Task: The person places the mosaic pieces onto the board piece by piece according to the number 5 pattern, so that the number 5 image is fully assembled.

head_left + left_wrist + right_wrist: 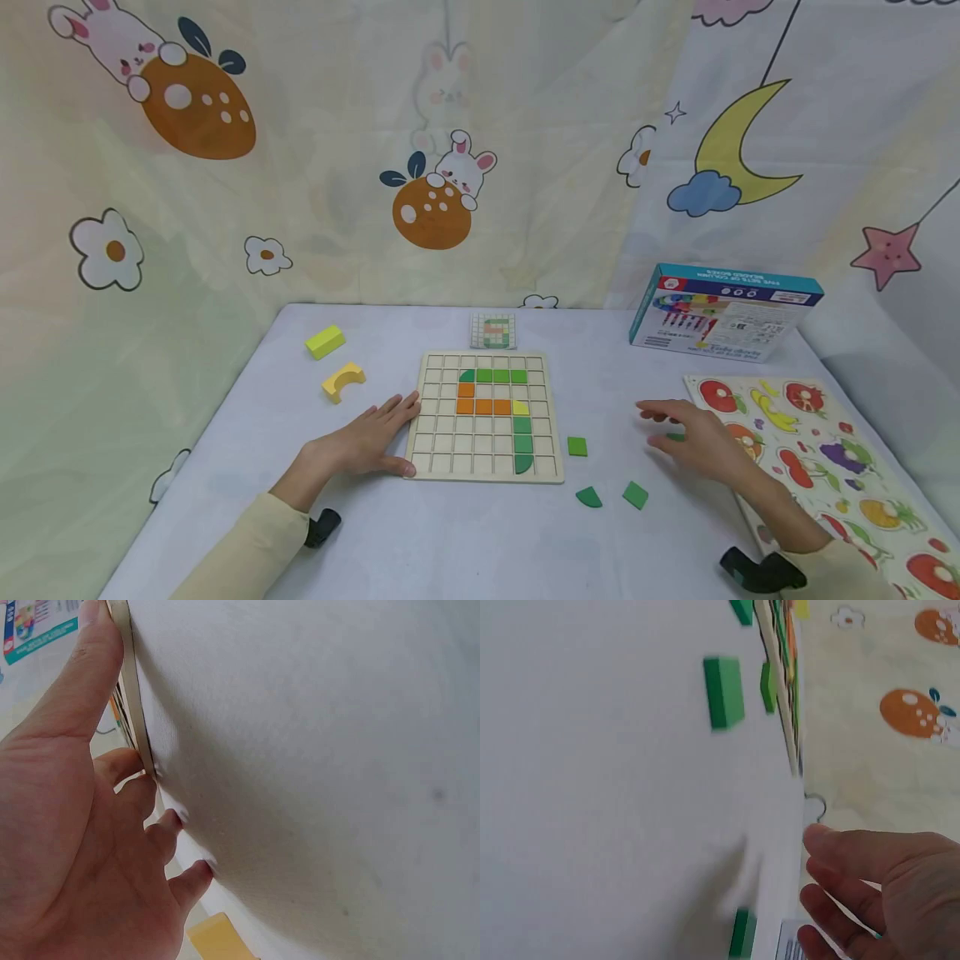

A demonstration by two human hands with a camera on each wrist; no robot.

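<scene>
A wooden grid board lies flat on the table, bearing orange, green and yellow pieces. My left hand rests at its left edge with fingers spread; thumb and index finger touch the rim in the left wrist view. To the right of the board, my right hand hovers with loosely bent fingers and holds nothing. Beneath it a green piece lies on the table, mostly hidden in the head view. Between board and right hand lie a light green square, a green quarter-circle and a green square.
Behind the board stands a small pattern card. A yellow-green block and a yellow arch block lie at the left. At the right are a printed box and a fruit-picture board, partly under the right arm.
</scene>
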